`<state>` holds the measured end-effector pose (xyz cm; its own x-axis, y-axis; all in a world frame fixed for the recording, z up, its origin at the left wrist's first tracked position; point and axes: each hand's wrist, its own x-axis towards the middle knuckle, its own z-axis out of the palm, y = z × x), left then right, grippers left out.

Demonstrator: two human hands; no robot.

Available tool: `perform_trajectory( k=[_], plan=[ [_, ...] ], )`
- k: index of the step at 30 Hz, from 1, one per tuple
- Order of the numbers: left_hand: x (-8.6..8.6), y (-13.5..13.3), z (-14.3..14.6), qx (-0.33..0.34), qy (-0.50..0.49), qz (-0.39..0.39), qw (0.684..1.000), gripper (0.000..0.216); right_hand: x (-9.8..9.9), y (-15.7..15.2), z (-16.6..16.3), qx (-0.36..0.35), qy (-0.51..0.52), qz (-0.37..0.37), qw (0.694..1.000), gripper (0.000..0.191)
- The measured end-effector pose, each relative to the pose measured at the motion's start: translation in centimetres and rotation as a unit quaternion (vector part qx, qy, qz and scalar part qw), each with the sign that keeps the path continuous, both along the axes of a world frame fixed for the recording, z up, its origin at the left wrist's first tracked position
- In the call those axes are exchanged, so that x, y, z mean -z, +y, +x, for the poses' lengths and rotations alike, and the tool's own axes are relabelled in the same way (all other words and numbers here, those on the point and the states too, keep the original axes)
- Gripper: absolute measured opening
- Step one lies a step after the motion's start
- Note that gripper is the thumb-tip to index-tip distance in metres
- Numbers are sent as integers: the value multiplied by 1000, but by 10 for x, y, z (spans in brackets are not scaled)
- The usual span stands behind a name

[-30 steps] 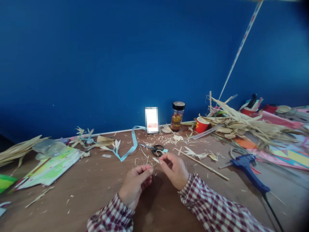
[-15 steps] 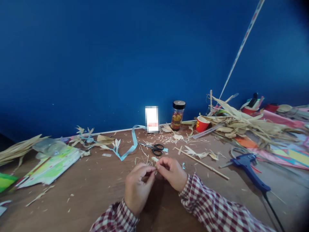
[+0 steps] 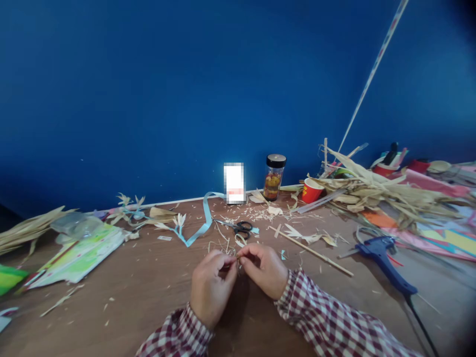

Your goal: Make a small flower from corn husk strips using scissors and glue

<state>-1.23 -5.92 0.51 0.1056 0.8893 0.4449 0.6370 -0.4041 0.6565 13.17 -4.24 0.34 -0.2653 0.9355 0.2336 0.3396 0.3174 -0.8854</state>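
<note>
I have one view only, from the camera worn on the person's head. It looks forward and slightly down across the brown bench (image 3: 122,292), straight at the blue wall (image 3: 167,99) behind it, which fills the upper half. The left hand (image 3: 211,287) and right hand (image 3: 262,270) sit close, low in the middle of the picture, their sleeves running off the bottom edge. The bench's far edge lies farther out, and the right corners darken.

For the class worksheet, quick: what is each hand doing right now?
Left hand: closed, pinching a thin straw strip at the fingertips.
Right hand: closed, pinching the same strip.
</note>
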Motion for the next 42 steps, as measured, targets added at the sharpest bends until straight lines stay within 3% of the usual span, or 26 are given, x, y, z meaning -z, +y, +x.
perform_trajectory(
  k=[6, 16, 20, 24, 28, 30, 33, 35, 37, 42],
  plan=[
    [0, -1, 0, 4, 11, -3, 1000, 13, -1, 1, 0, 8, 19, -33, 999, 14],
    [-5, 5, -1, 21, -104, -69, 992, 14, 10, 9, 2, -32, 123, -139, 982, 17],
    [-7, 7, -3, 28, -128, -123, 984, 15, 7, 8, 3, -36, 100, -108, 988, 16],
    [-1, 9, -3, 39, -162, -140, 976, 14, 1, 5, 3, -8, 23, -18, 1000, 12],
    [10, 13, -2, 33, -291, -222, 930, 27, 1, 4, 2, 25, -12, 26, 999, 10],
    [10, 12, -2, -20, -325, -196, 925, 39, 3, 5, 3, 38, -4, 20, 999, 11],
    [1, 5, -1, -105, -256, -43, 960, 34, 6, 9, 6, 67, 8, 11, 998, 14],
    [-6, -2, 2, -71, -190, 14, 979, 17, 6, 10, 7, 85, 13, 12, 996, 15],
    [-8, -6, 6, -1, -163, -29, 986, 9, 5, 9, 6, 95, 8, 26, 995, 14],
    [6, 0, 8, -3, -263, -218, 940, 21, 3, 2, 1, 93, -46, 90, 991, 9]
  ],
)
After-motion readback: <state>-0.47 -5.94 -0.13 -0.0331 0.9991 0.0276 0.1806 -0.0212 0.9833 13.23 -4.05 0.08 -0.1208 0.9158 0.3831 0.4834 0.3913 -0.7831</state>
